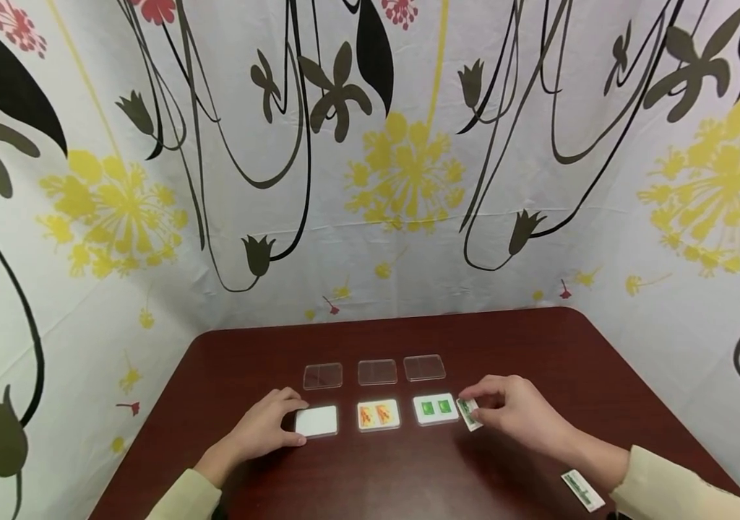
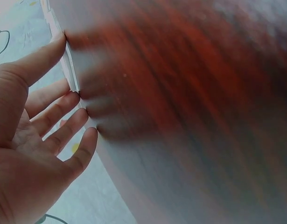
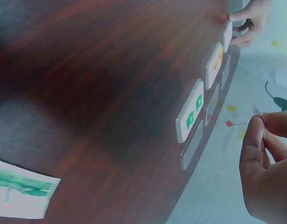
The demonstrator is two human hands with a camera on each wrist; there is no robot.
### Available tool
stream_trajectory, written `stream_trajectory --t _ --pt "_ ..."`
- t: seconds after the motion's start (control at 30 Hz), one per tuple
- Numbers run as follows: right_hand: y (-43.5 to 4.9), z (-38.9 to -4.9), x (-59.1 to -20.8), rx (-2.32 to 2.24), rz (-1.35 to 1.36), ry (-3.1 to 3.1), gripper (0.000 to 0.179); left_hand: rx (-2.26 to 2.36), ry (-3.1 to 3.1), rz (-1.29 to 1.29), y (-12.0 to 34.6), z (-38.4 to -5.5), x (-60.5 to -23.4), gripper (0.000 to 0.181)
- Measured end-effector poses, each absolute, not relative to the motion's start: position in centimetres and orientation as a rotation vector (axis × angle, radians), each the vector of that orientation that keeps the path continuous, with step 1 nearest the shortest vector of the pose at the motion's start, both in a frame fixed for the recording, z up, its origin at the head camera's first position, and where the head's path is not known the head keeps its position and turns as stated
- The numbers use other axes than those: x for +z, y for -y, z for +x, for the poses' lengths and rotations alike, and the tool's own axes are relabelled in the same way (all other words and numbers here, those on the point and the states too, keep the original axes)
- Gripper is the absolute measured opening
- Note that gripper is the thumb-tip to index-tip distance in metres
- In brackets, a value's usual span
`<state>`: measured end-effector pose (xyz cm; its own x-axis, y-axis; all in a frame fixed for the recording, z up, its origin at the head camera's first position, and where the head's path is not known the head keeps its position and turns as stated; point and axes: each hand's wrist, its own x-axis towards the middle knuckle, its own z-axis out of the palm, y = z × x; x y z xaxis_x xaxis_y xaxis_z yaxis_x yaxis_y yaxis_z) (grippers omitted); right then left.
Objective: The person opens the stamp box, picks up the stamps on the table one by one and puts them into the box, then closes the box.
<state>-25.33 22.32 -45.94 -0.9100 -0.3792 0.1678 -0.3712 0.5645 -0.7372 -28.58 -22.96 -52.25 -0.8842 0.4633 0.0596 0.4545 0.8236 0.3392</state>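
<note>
We see the person's left hand (image 1: 266,426) hold a plain white rectangular case (image 1: 318,421) between thumb and fingers. Toward three o'clock lie a white rectangular case with orange pictures (image 1: 379,415) and one with green squares (image 1: 436,409). Just beyond, the right hand (image 1: 522,415) pinches a small white-and-green rectangular packet (image 1: 468,412). At five o'clock from it, another white-and-green packet (image 1: 582,491) rests on the dark-red bench (image 1: 376,480).

Dark red table (image 1: 396,477): three white boxes (image 1: 379,415), three clear lids (image 1: 377,372) behind, green-white packet (image 1: 582,490).
</note>
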Motion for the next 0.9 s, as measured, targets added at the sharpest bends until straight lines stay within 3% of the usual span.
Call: stream_trajectory --t 0.53,0.9 --pt "-14.9 -29.2 -43.1 -1.4 -0.78 -2.78 0.019 0.551 -2.975 0.741 22.9 -28.9 -52.1 0.056" --pt "-9.7 -30.3 -43.4 -1.507 -0.766 -2.691 0.016 0.55 -2.952 0.745 23.1 -28.9 -52.2 0.058"
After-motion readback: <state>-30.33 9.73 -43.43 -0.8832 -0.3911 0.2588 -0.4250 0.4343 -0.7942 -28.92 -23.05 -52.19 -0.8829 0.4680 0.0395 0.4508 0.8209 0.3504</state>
